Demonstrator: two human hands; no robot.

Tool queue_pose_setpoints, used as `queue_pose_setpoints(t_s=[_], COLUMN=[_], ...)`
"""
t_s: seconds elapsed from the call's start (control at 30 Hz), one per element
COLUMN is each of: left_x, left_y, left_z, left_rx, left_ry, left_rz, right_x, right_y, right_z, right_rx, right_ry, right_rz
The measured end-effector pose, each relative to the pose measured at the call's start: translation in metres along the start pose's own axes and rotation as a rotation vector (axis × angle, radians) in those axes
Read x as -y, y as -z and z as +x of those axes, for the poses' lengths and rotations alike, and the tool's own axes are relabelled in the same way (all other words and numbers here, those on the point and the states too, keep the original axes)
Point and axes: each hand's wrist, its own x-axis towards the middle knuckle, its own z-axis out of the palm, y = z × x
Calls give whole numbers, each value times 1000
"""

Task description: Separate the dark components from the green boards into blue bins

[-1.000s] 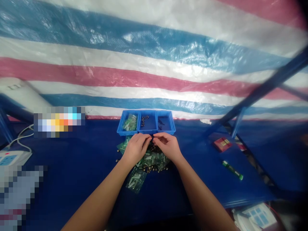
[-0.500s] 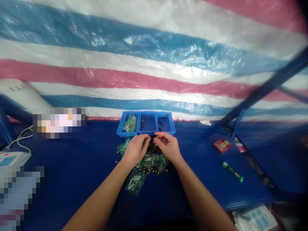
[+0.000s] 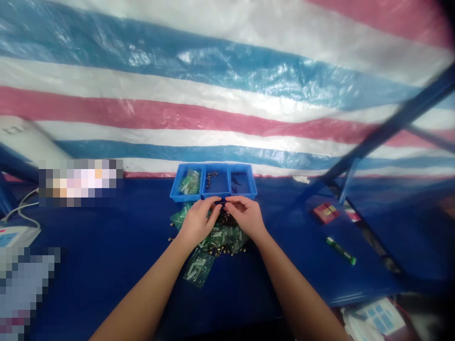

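Note:
My left hand (image 3: 198, 219) and my right hand (image 3: 248, 219) face each other over a heap, thumbs and fingertips pinched close together. Between them is something small and dark, too small to name. Under the hands lie green-tinted plastic packets (image 3: 229, 234) with pale pieces inside, mixed with small brass-coloured metal parts (image 3: 218, 251). One separate packet (image 3: 198, 270) lies nearest me. Just beyond my fingers stand three joined blue bins: the left bin (image 3: 177, 192) holds similar packets, the middle bin (image 3: 218, 189) small metal parts, the right bin (image 3: 249, 187) thin dark pieces.
A red box (image 3: 325, 213) and a green tube-like packet (image 3: 340, 251) lie on the blue table (image 3: 117, 265) at right. White power strips (image 3: 17, 234) with a cable sit at left and, lower, at right. A striped sheet (image 3: 213, 109) hangs behind; a blue frame bar (image 3: 384, 123) slants at right.
The view has shifted slightly, so everything sits a little further left. My hands stay over the heap, fingertips still nearly meeting with only a small finger movement.

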Motion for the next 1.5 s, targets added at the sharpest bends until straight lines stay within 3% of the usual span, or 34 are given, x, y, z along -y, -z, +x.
queue_pose_setpoints(t_s=[0.67, 0.9, 1.13, 1.5], left_x=[2, 0, 1, 2], left_y=[-4, 0, -3, -2], left_z=[0, 1, 0, -1], left_rx=[-52, -7, -77, -27], left_ry=[-25, -37, -25, 31], left_rz=[-24, -22, -35, -51], right_x=[-3, -1, -1, -2], right_y=[0, 0, 0, 0], right_z=[-1, -2, 0, -1], right_rx=[19, 22, 2, 1], right_ry=[-11, -11, -35, -28], right_rz=[45, 25, 27, 39])
